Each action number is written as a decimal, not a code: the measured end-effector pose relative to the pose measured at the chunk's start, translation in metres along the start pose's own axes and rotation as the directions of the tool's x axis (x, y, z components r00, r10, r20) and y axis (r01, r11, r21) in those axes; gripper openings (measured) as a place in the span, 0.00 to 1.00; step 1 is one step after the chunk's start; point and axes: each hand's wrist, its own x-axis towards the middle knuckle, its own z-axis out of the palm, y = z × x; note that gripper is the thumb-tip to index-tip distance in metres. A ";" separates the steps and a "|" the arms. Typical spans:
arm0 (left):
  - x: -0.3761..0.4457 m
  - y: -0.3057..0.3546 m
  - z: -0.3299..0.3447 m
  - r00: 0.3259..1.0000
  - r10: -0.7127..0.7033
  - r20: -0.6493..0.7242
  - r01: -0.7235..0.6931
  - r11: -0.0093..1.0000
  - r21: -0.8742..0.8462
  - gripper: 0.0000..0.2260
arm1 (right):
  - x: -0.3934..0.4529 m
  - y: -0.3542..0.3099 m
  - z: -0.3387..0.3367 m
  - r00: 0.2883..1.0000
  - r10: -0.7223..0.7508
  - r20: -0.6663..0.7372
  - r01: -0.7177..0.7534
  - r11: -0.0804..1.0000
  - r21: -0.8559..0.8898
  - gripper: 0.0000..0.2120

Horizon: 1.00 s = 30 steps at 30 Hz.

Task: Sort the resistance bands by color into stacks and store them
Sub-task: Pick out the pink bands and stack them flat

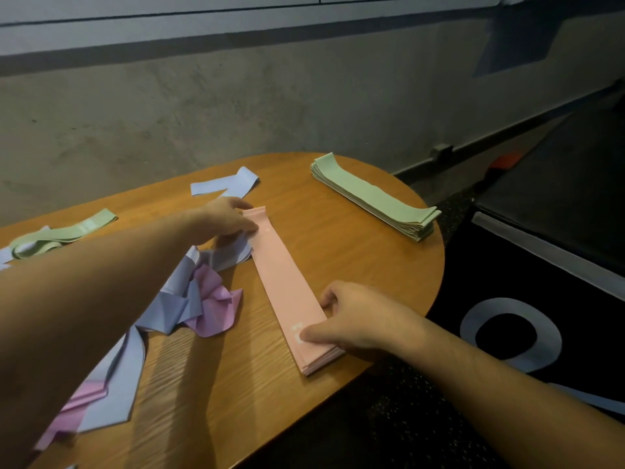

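A stack of pink bands (285,282) lies flat down the middle of the wooden table (372,258). My left hand (225,220) presses its far end with its fingers. My right hand (355,319) holds the near end, thumb on top and fingers curled over the right edge. A neat stack of green bands (373,198) sits at the far right. A loose heap of blue and purple bands (189,299) lies left of the pink stack. One blue band (225,184) lies at the back, and loose green bands (64,233) lie at the far left.
A black fabric box (527,299) with a pale ring printed on it stands on the floor right of the table. A concrete wall (236,106) runs behind the table. More blue and purple bands (101,397) trail toward the table's near left edge.
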 end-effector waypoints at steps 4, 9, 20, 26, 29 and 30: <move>0.002 0.006 -0.003 0.999 -0.034 0.033 0.030 0.993 0.111 0.25 | -0.005 -0.008 -0.005 0.999 0.019 0.029 -0.019 1.000 -0.020 0.24; -0.003 0.009 -0.003 0.997 0.075 -0.006 -0.072 0.979 0.191 0.16 | -0.010 -0.016 -0.005 1.000 0.023 0.019 -0.022 0.999 -0.050 0.25; -0.028 -0.030 -0.016 0.960 0.244 -0.140 -0.255 0.965 -0.065 0.06 | -0.009 -0.024 -0.002 0.993 0.096 0.075 -0.096 0.995 -0.004 0.33; -0.040 -0.043 -0.021 0.903 0.397 -0.162 -0.403 0.915 -0.004 0.16 | -0.012 -0.025 -0.001 0.996 0.071 0.060 -0.074 0.997 0.034 0.23; -0.043 -0.045 -0.019 0.881 0.418 -0.222 -0.427 0.904 0.011 0.09 | -0.011 -0.025 0.004 0.998 0.046 0.037 -0.048 0.997 0.058 0.23; -0.043 -0.046 -0.018 0.869 0.428 -0.247 -0.436 0.899 0.024 0.08 | -0.011 -0.026 0.005 0.998 0.035 0.045 -0.039 0.996 0.078 0.22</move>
